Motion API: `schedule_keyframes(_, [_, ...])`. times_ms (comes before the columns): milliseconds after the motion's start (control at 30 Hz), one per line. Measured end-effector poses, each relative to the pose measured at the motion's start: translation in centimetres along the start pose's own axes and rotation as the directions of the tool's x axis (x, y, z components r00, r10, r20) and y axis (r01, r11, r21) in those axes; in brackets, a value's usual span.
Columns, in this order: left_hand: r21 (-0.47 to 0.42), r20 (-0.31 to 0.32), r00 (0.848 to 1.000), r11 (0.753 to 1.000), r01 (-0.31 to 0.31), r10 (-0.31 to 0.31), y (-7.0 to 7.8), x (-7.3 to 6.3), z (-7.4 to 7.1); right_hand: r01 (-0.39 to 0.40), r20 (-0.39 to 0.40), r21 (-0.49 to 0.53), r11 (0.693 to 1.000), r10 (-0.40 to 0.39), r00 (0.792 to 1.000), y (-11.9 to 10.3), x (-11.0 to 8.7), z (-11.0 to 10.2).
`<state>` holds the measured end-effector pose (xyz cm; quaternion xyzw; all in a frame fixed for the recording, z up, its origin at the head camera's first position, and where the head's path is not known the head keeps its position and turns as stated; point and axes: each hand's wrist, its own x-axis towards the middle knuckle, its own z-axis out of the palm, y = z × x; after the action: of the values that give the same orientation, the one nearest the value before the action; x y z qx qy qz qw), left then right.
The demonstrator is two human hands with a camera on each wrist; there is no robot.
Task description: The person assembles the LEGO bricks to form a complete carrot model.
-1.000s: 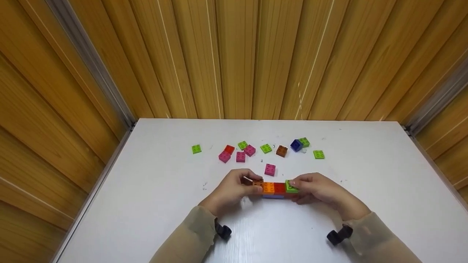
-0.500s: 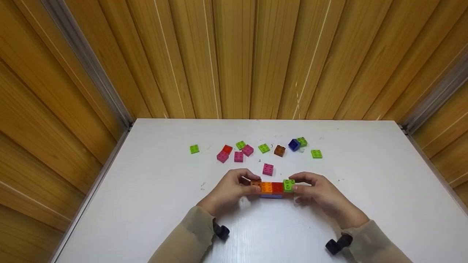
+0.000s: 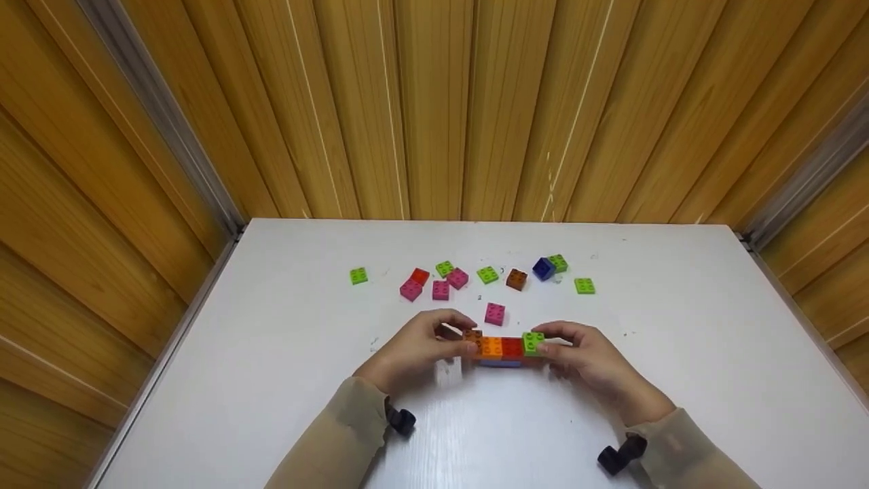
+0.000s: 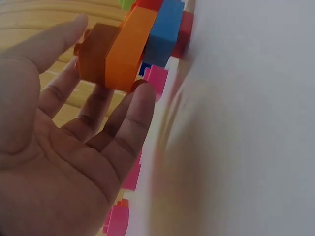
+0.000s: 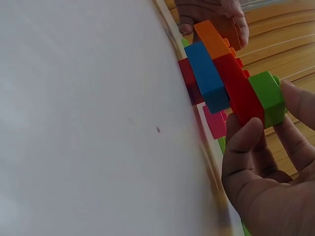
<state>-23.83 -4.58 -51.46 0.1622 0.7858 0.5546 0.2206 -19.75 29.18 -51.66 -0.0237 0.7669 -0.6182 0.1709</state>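
Observation:
A toy brick assembly (image 3: 501,348) stands between both hands near the middle of the white table. Its lowest visible layer is a red brick (image 5: 191,81), with a blue brick (image 4: 165,34) above it. An orange brick (image 4: 130,49) and a red brick (image 5: 238,88) lie end to end over the blue one. On the left end sits a brown brick (image 4: 96,54), on the right end a green brick (image 5: 267,97). My left hand (image 3: 422,345) holds the brown end between thumb and fingers. My right hand (image 3: 594,358) pinches the green end, fingertips also at the red brick.
A pink brick (image 3: 495,314) lies just beyond the assembly on the white table (image 3: 285,407). Farther back are several loose pink and green bricks, a small red one (image 3: 419,276), a brown one (image 3: 516,279) and a dark blue one (image 3: 543,269). Wooden panels (image 3: 434,115) rise behind.
My right thumb has come off the top of the green brick and now lies at its near side. The left hand keeps its hold. The whole view has shifted slightly.

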Motion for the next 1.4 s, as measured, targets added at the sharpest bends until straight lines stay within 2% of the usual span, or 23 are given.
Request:
schedule_keyframes(100, [-0.016,-0.093,0.995,0.999,0.031,-0.032,-0.1,0.0,-0.9,0.001,0.008,-0.004,1.0,-0.001,1.0,0.0,0.0,0.0])
schedule_keyframes(167, [-0.026,-0.178,0.982,0.998,0.061,-0.064,-0.1,0.0,-1.6,0.002,0.015,-0.003,1.0,-0.002,1.0,0.0,0.1,0.0])
schedule_keyframes(267, [-0.039,-0.297,0.951,0.996,0.082,-0.09,-0.4,0.2,-2.5,0.002,0.023,0.001,1.0,-0.002,1.0,0.1,0.1,0.0])
schedule_keyframes(400, [-0.016,-0.418,0.904,0.996,0.088,-0.087,-0.8,0.6,-3.5,0.002,0.024,0.019,1.0,-0.002,1.0,0.2,0.1,0.0])
schedule_keyframes(567, [0.005,-0.514,0.851,0.992,0.127,-0.107,-1.1,1.8,-4.1,0.004,0.023,0.031,1.0,-0.005,1.0,0.2,0.0,-0.3])
schedule_keyframes(667, [0.005,-0.545,0.829,0.989,0.15,-0.123,-1.0,2.7,-4.2,0.003,0.022,0.03,1.0,-0.003,1.0,0.2,0.0,-0.3])
schedule_keyframes(733, [0.018,-0.555,0.821,0.985,0.174,-0.135,-1.0,3.2,-4.2,0.003,0.021,0.023,1.0,-0.003,1.0,0.2,0.1,-0.3])
schedule_keyframes(933, [0.088,-0.576,0.807,0.972,0.218,-0.128,-1.5,3.8,-3.9,0.005,0.023,0.0,1.0,-0.005,1.0,0.0,0.1,-0.2])
schedule_keyframes(1133, [0.138,-0.6,0.792,0.962,0.234,-0.107,-1.8,4.0,-3.4,0.018,0.02,-0.017,1.0,-0.018,1.0,0.0,0.1,-0.3])
schedule_keyframes(1400, [0.177,-0.633,0.769,0.951,0.254,-0.088,-2.0,4.1,-3.7,0.02,0.037,0.043,0.999,-0.021,0.999,0.1,0.1,0.0])
